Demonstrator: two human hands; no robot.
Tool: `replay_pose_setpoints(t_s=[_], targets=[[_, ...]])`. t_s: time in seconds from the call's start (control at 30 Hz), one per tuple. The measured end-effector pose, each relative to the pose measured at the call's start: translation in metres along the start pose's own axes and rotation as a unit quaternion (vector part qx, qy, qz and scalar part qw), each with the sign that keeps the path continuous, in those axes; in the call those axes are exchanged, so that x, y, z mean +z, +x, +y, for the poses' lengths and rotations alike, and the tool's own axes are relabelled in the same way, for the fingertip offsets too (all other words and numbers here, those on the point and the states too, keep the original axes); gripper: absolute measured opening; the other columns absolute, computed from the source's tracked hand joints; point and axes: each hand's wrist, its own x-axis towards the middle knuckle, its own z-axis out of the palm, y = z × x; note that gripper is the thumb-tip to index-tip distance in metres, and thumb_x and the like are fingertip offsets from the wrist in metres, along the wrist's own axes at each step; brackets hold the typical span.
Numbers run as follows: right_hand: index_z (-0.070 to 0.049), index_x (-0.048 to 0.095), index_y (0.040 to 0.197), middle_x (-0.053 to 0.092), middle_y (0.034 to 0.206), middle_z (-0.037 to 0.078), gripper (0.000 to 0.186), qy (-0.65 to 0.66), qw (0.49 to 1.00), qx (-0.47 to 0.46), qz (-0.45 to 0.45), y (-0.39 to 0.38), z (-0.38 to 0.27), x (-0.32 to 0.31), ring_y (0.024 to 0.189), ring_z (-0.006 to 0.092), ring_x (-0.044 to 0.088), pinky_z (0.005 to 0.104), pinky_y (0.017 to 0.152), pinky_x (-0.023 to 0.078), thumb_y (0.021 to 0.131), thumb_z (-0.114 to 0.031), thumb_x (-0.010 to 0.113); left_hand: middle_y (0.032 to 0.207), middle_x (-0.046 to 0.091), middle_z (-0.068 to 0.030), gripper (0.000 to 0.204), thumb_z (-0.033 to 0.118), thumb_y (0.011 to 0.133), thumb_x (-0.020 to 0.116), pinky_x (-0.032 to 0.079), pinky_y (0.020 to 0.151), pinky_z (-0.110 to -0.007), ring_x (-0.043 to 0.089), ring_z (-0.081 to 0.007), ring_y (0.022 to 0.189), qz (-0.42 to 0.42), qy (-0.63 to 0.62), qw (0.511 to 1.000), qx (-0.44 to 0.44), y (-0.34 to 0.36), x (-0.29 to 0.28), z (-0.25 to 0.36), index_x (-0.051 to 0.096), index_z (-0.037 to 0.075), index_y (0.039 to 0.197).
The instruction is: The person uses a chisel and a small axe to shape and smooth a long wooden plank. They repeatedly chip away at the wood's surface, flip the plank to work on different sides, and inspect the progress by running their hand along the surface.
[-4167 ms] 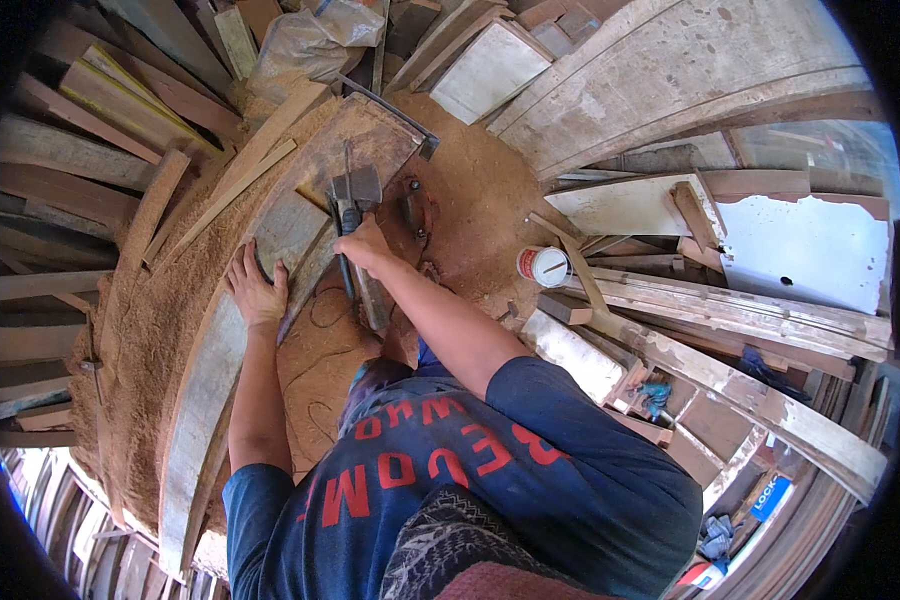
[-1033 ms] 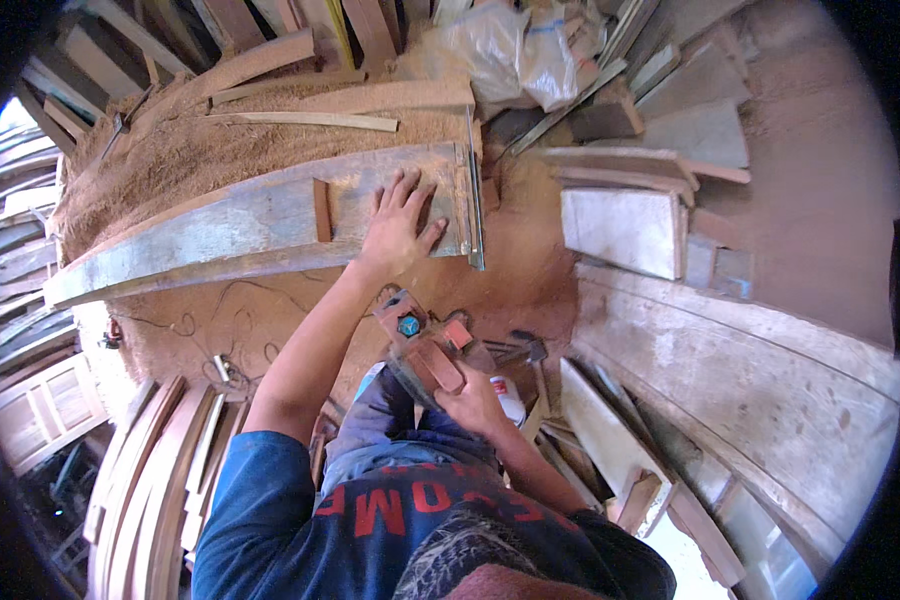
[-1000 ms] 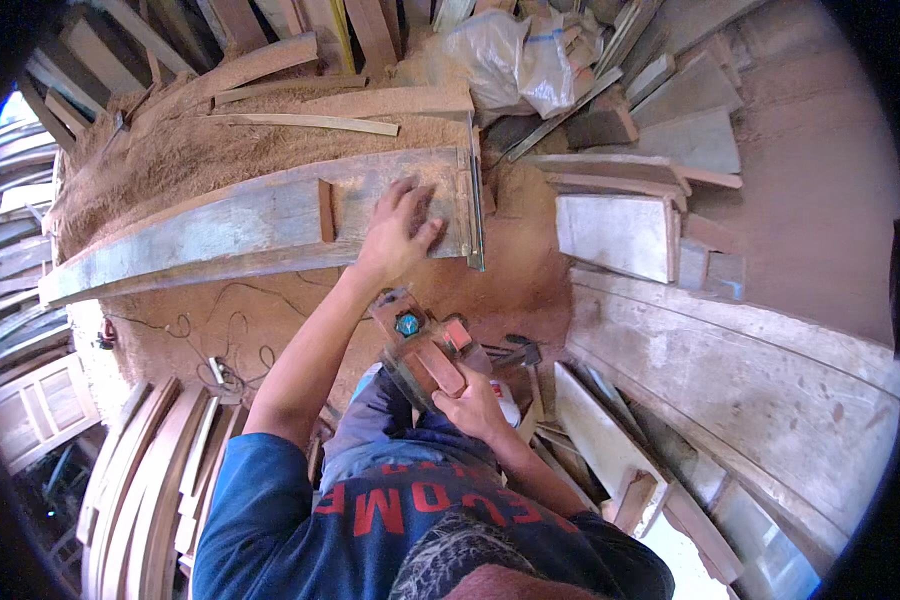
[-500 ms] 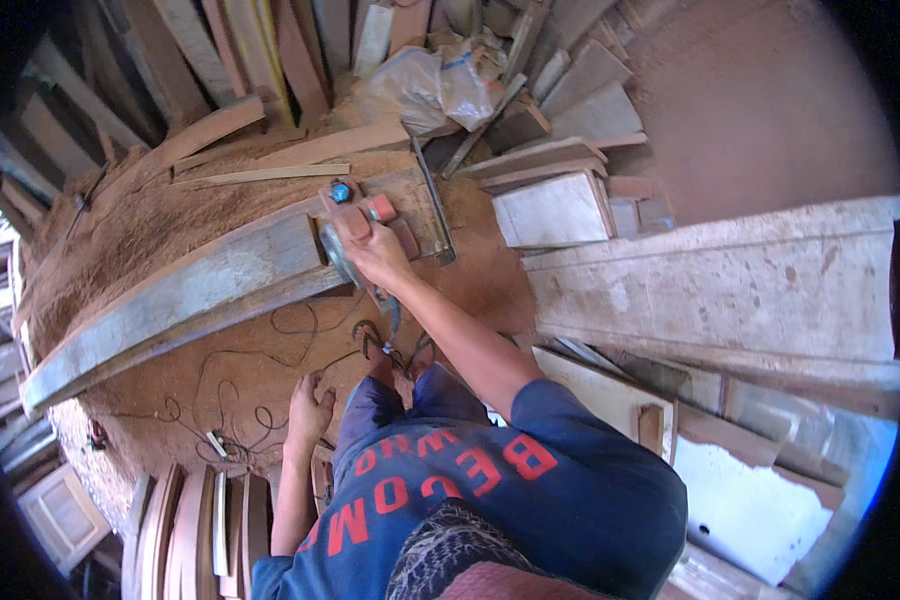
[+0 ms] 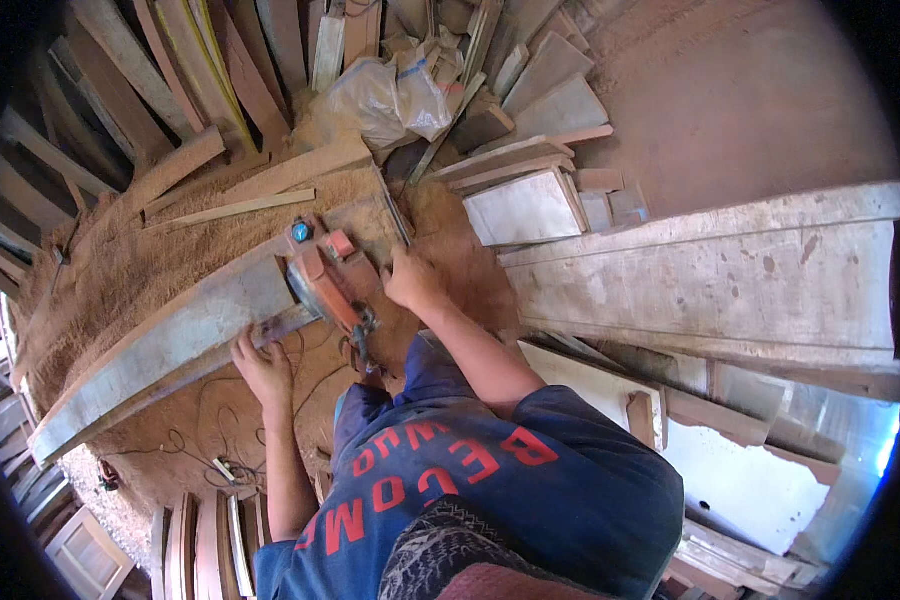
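Note:
An orange-red electric planer (image 5: 335,285) with a blue-topped knob rests near the right end of a long wooden plank (image 5: 185,325). Most of the plank's top is grey; the part by the planer looks browner. My left hand (image 5: 263,370) touches the plank's near edge, left of the planer, with its fingers apart. Off the planer, to its right, my right hand (image 5: 415,282) is closed at the plank's right end; its fingertips are partly hidden against the wood. The planer's cord trails from its near end toward my legs.
Sawdust (image 5: 120,265) is heaped behind the plank, with a thin strip of wood (image 5: 235,207) on it. Cable loops (image 5: 215,455) lie on the floor at left. Upright boards (image 5: 205,545) stand at lower left. A wide pale board (image 5: 710,270) lies at right, and plastic sacks (image 5: 365,100) sit behind.
My right hand has let go of the planer and moved to the plank's right end. My left hand has come up to the plank's near edge. The view has shifted slightly.

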Motion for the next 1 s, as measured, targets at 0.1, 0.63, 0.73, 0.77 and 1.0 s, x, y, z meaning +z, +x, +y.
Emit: replay_pose_setpoints(t_s=[0.1, 0.63, 0.73, 0.77, 1.0], targets=[[-0.003, 0.065, 0.113, 0.074, 0.107, 0.027, 0.024, -0.018, 0.994, -0.044, -0.095, 0.019, 0.017, 0.019, 0.102, 0.0468, 0.072, 0.0577, 0.088, 0.056, 0.092, -0.014, 0.063, 0.152, 0.047, -0.0262, 0.065, 0.032, 0.095, 0.072, 0.038, 0.115, -0.056, 0.044, -0.0472, 0.141, 0.03, 0.077, 0.994, -0.07, 0.046, 0.015, -0.003, 0.049, 0.007, 0.151], [0.002, 0.044, 0.13, 0.064, 0.113, 0.027, 0.064, 0.294, 0.932, 0.02, -0.21, 0.093, 0.115, 0.028, 0.103, 0.0476, 0.066, 0.0504, 0.089, 0.053, 0.09, -0.035, 0.079, 0.174, -0.006, -0.0303, 0.096, 0.06, 0.104, 0.054, 0.006, 0.129, -0.061, -0.005, -0.054, 0.159, -0.122, 0.17, 0.938, -0.278, 0.064, 0.074, -0.055, 0.005, 0.01, 0.17], [-0.001, 0.05, 0.122, 0.066, 0.096, 0.024, 0.048, 0.25, 0.935, 0.016, -0.252, 0.107, 0.113, 0.006, 0.091, 0.0449, 0.067, 0.0494, 0.084, 0.053, 0.094, -0.03, 0.075, 0.174, -0.009, -0.0285, 0.095, 0.059, 0.105, 0.052, 0.005, 0.129, -0.06, -0.008, -0.0515, 0.16, -0.137, 0.171, 0.932, -0.289, 0.064, 0.071, -0.049, 0.003, 0.01, 0.17], [-0.002, 0.054, 0.109, 0.064, 0.082, 0.023, 0.028, 0.276, 0.936, 0.006, -0.22, 0.108, 0.112, 0.006, 0.081, 0.0425, 0.066, 0.0507, 0.078, 0.053, 0.097, -0.022, 0.07, 0.174, -0.009, -0.0283, 0.095, 0.059, 0.105, 0.052, 0.004, 0.13, -0.06, -0.008, -0.0513, 0.16, -0.138, 0.173, 0.931, -0.29, 0.066, 0.072, -0.049, 0.003, 0.01, 0.17], [-0.001, 0.054, 0.098, 0.062, 0.081, 0.027, 0.006, 0.184, 0.964, -0.102, -0.163, 0.187, 0.138, -0.038, 0.083, 0.0503, 0.063, 0.0579, 0.075, 0.047, 0.096, -0.006, 0.058, 0.175, -0.009, -0.0282, 0.094, 0.059, 0.106, 0.05, 0.004, 0.13, -0.058, -0.009, -0.0494, 0.161, -0.14, 0.187, 0.929, -0.288, 0.054, 0.073, -0.053, 0.002, 0.009, 0.17]])
